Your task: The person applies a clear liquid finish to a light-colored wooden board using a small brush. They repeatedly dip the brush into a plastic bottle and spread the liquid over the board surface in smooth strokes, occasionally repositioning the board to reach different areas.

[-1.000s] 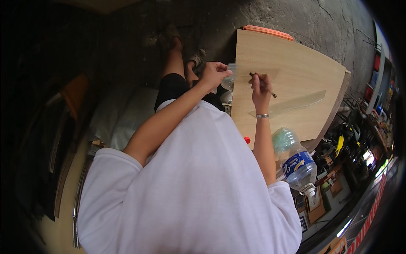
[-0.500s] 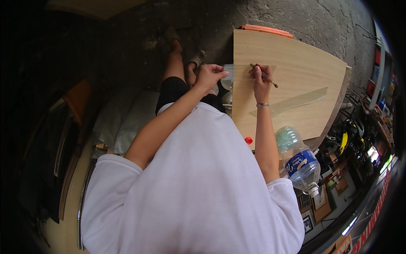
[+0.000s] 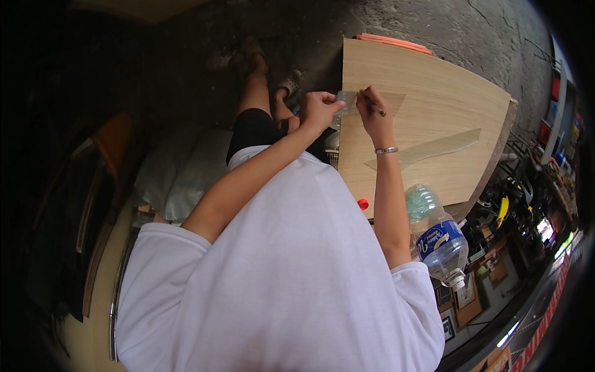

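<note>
My left hand pinches the near-left end of a clear glass piece between thumb and fingers, at the left edge of a wooden board. The rest of the glass lies on the board, passing under my right hand. In my right fist is a slim, pen-like glass cutter; only its brass-coloured end shows, and its tip is hidden by my fingers near the glass. A second, longer glass strip with a wavy edge lies on the board, right of my right wrist.
A large clear bottle with a blue label lies beside my right forearm. By the board's near left corner is a red cap. An orange object lines the far edge. Plastic-wrapped material stands at my left.
My right hand has moved left toward my left hand and turned, so the cutter now points end-on. My left hand has shifted slightly right with the glass.
</note>
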Demonstrator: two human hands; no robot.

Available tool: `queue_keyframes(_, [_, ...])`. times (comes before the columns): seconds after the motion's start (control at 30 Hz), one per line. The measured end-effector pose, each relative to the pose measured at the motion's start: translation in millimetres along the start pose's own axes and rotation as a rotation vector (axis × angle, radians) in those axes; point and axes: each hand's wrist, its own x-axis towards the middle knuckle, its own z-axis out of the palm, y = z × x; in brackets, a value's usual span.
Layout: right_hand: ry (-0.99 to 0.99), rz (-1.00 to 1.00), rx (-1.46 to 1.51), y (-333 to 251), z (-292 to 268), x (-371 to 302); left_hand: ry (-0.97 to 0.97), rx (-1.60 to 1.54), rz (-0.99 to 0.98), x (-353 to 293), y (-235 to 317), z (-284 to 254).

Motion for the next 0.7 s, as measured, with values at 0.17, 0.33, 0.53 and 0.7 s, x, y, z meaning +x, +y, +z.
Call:
queue_keyframes(0.17, [-0.037, -0.008, 0.065, 5, 3, 0, -0.055, -0.006, 0.008, 6, -8, -3])
queue_keyframes(0.33, [-0.082, 0.040, -0.028, -2, 6, -43, -0.092, 0.000, 0.000, 9, -5, -7])
queue_keyframes(0.53, [0.158, 0.185, 0.342, 13, 4, -46, -0.141, -0.034, 0.030, -5, 3, -34])
queue_keyframes(0.7, [0.211, 0.211, 0.654, 35, 20, -16, -0.207, 0.018, -0.006, -5, -7, -59])
